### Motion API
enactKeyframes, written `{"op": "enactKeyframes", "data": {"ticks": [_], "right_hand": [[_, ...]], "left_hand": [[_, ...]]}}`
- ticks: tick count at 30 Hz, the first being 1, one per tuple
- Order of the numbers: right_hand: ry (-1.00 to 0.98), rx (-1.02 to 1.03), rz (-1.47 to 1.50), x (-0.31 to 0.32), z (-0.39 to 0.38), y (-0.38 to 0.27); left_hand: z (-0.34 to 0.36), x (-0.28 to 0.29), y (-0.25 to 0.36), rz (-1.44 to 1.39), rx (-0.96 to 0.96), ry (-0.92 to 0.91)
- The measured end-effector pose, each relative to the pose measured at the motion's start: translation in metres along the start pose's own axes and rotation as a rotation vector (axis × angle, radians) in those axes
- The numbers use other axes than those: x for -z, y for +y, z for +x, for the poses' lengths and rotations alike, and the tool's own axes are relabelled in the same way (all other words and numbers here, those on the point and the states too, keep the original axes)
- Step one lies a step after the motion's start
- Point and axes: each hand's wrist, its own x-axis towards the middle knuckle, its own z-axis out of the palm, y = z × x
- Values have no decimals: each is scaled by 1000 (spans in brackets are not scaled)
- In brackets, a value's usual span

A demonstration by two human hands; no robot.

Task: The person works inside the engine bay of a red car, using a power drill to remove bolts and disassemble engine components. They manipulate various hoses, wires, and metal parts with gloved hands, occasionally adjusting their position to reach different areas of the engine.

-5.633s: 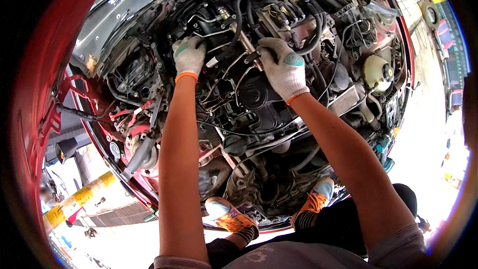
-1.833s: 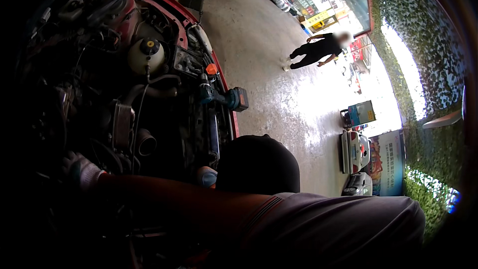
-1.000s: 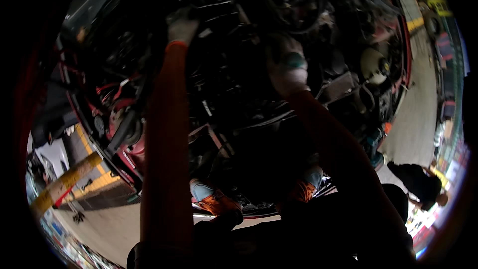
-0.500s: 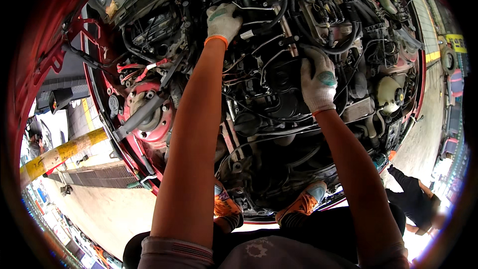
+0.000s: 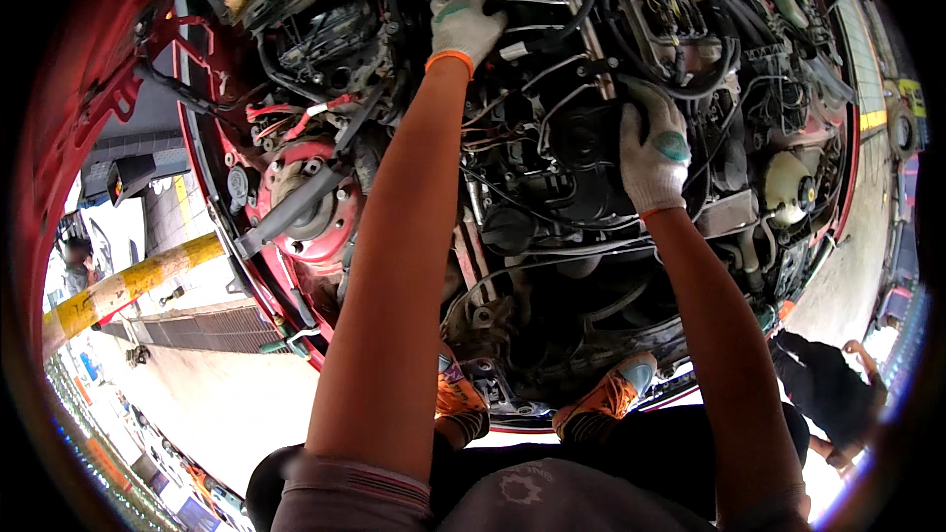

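rail (image 5: pixel 591 39) sits on the engine (image 5: pixel 591 194), slanting toward me. my right hand (image 5: pixel 657 146) is just beside its near end, thumb apart from the fingers, nothing seen in the gap; can't tell if the tips touch. my left hand (image 5: pixel 468 25) is left of the rail, fingers curled down, tips hidden, so can't tell if they pinch anything. rail looks like bare metal: i'd expect stiff, fairly heavy, slick if oily. best grip is the tube body, not the thin pipes (image 5: pixel 560 69) to its left; those probably bend easily. hose (image 5: pixel 690 95) right of the rail should be springy.
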Motion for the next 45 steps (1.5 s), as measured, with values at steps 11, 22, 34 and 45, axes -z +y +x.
{"op": "enactKeyframes", "data": {"ticks": [11, 22, 34, 45], "right_hand": [[-2, -1, -7, 3, 0, -1], [18, 37, -40, 3, -3, 0], [8, 50, -41, 1, 1, 1], [40, 69, -17, 5, 1, -4]], "left_hand": [[5, -5, -1, 39, -4, -32], [4, -8, 2, 87, 7, -36], [10, -11, 1, 73, 10, -4], [10, -10, -8, 65, -2, -64]]}}
